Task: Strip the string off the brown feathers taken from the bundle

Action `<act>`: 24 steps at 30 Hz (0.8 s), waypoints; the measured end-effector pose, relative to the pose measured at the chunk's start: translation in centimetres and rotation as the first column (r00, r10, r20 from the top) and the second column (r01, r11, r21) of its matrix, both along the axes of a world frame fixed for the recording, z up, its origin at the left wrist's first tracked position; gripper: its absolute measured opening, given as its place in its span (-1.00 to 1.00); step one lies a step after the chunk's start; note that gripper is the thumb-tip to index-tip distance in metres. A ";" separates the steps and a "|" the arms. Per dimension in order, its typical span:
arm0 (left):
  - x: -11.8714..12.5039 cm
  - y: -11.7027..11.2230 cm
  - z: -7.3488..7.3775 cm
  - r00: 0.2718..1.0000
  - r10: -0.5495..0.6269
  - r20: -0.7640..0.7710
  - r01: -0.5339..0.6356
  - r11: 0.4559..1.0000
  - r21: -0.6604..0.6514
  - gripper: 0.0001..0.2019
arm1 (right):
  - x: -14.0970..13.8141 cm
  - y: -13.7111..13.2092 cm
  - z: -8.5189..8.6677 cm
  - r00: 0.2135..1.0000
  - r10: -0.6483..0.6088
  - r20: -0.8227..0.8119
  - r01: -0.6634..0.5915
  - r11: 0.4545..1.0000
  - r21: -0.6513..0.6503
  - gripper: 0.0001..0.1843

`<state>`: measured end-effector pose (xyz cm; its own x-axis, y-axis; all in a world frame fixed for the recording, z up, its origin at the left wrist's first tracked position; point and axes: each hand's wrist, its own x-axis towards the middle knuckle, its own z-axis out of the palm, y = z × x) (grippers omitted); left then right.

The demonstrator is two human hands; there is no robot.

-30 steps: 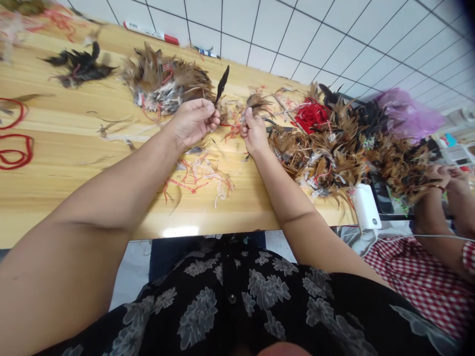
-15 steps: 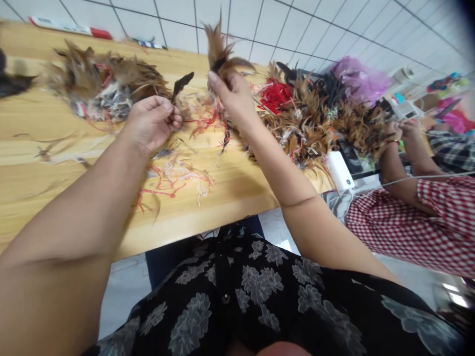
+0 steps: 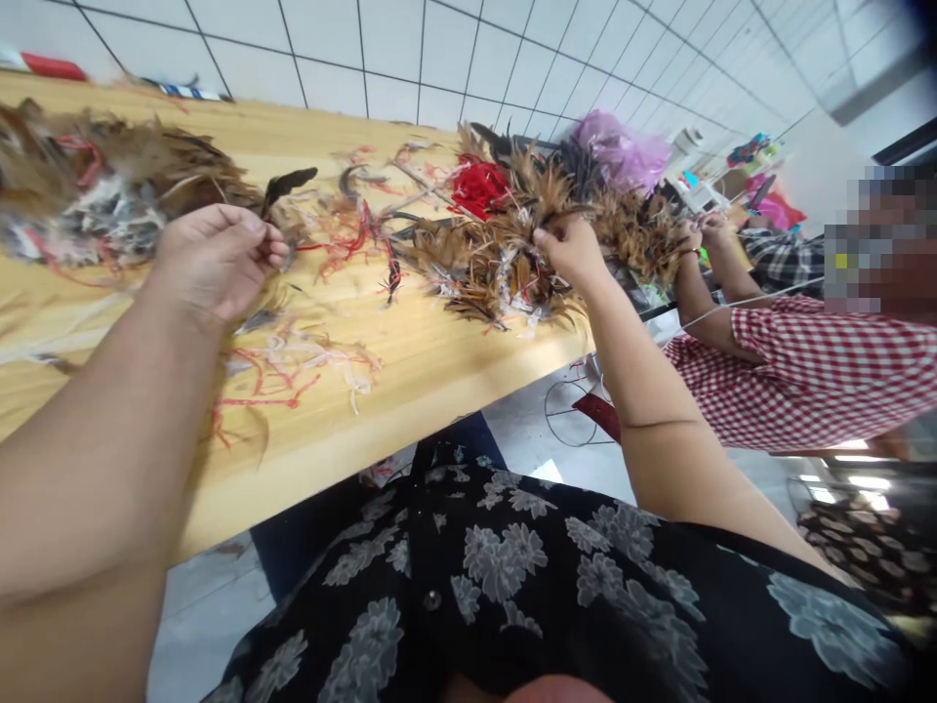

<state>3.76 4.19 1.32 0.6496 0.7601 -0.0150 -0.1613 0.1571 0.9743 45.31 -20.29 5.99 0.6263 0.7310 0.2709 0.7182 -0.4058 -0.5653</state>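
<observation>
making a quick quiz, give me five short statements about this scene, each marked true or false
1. The left hand pinches a dark feather. True.
2. The right hand is at a brown feather pile. True.
3. The crumpled plastic beyond the right hand is yellow. False: it is purple.
4. The other person's sleeve is blue. False: it is red-and-white checked.
5. Red strands lie on the tabletop between the hands. True.

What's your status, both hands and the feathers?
Left hand pinching dark feather. Right hand at brown feather pile, grip unclear. Loose red strings on table between hands.
</observation>
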 end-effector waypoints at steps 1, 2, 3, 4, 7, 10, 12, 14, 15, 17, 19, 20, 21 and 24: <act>-0.1 0.0 0.0 1.000 -0.004 -0.006 0.004 1.000 -0.003 -0.45 | -0.3 -0.3 -0.4 1.000 -0.021 -0.014 0.020 1.000 -0.019 -0.76; -0.1 0.0 0.0 1.000 -0.009 -0.006 0.009 1.000 -0.008 -0.45 | -0.7 -0.5 -0.7 0.999 -0.036 -0.039 0.035 0.999 -0.025 -0.79; -0.2 0.0 0.0 1.000 -0.024 -0.005 0.024 1.000 -0.014 -0.46 | -1.1 -0.8 -0.8 0.996 -0.046 -0.073 0.045 0.999 -0.016 -0.81; -0.2 0.0 0.0 0.999 -0.044 -0.008 0.044 0.999 -0.020 -0.49 | -1.4 -1.1 -0.9 0.992 -0.051 -0.113 0.052 0.999 0.003 -0.82; -0.2 0.1 -0.2 1.000 -0.016 0.002 0.016 1.000 -0.017 -0.54 | -1.7 -2.8 -0.6 0.977 -0.052 -0.206 0.070 0.994 0.083 -0.74; -0.1 0.1 -0.2 1.000 -0.011 0.000 0.011 1.000 -0.012 -0.55 | -1.8 -5.8 0.0 0.963 -0.094 -0.254 0.133 0.981 0.144 -0.71; -0.2 0.1 0.0 1.000 -0.031 -0.002 0.031 0.999 -0.010 -0.56 | -2.2 -8.3 0.1 0.939 -0.176 -0.297 0.223 0.965 0.135 -0.74; -0.2 0.0 0.1 0.999 -0.034 -0.004 0.034 0.999 -0.002 -0.56 | -3.1 -10.8 -0.1 0.901 -0.248 -0.356 0.289 0.955 0.066 -0.81; -0.3 -0.1 0.2 0.999 -0.032 -0.004 0.032 1.000 0.001 -0.56 | -3.8 -12.1 -0.4 0.873 -0.282 -0.397 0.318 0.948 0.026 -0.85; -0.3 -0.2 0.3 0.999 -0.039 -0.012 0.039 0.999 0.006 -0.57 | -5.2 -14.4 -1.2 0.810 -0.347 -0.473 0.372 0.927 -0.043 -0.87; -0.3 -0.2 0.4 1.000 -0.025 -0.018 0.025 1.000 0.007 -0.58 | -6.6 -16.3 -2.3 0.755 -0.412 -0.511 0.452 0.891 -0.050 -0.86; -0.3 -0.2 0.4 1.000 -0.019 -0.020 0.020 1.000 0.009 -0.59 | -7.2 -17.1 -2.9 0.731 -0.425 -0.534 0.469 0.881 -0.059 -0.88; -0.3 -0.3 0.5 1.000 -0.013 -0.024 0.013 1.000 0.012 -0.59 | -7.8 -17.8 -3.4 0.702 -0.452 -0.551 0.493 0.866 -0.082 -0.88; -0.3 -0.3 0.6 0.999 -0.020 -0.045 0.021 1.000 0.023 -0.62 | -8.8 -19.2 -4.8 0.667 -0.491 -0.561 0.545 0.834 -0.083 -0.88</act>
